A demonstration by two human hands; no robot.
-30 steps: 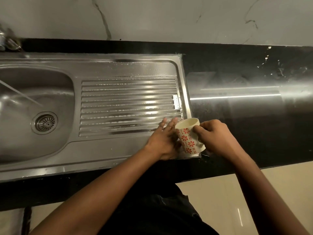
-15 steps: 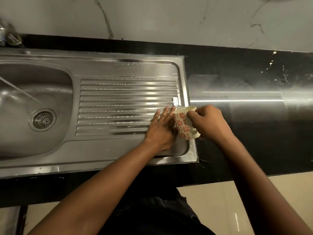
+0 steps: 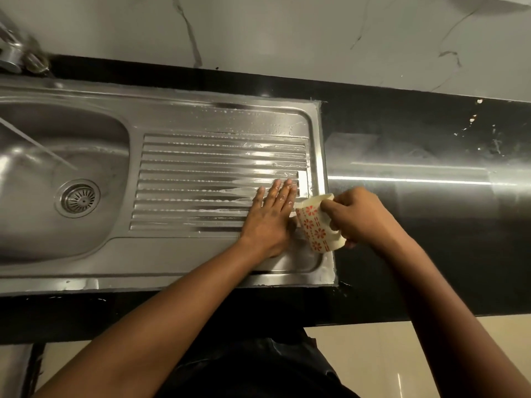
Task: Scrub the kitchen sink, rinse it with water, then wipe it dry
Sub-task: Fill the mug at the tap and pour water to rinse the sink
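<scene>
A steel sink (image 3: 178, 254) fills the left half of the view, with a basin and round drain (image 3: 78, 198) at the left and a ribbed, wet draining board (image 3: 201, 173) at the right. My left hand (image 3: 271, 215) lies flat with straight fingers on the right end of the ribs. My right hand (image 3: 357, 218) grips a cream mug with red flowers (image 3: 317, 225), tilted toward the board at the sink's right edge, beside my left hand. A thin stream of water slants into the basin.
A black stone counter (image 3: 431, 225) runs to the right of the sink, with white specks near the marble wall (image 3: 287, 33). The tap base (image 3: 14, 56) shows at the top left. Cream floor tiles (image 3: 373, 354) lie below the counter's front edge.
Both hands and the mug moved away from the sink's front right corner, farther up the draining board. My left hand now lies flat on the ribs.
</scene>
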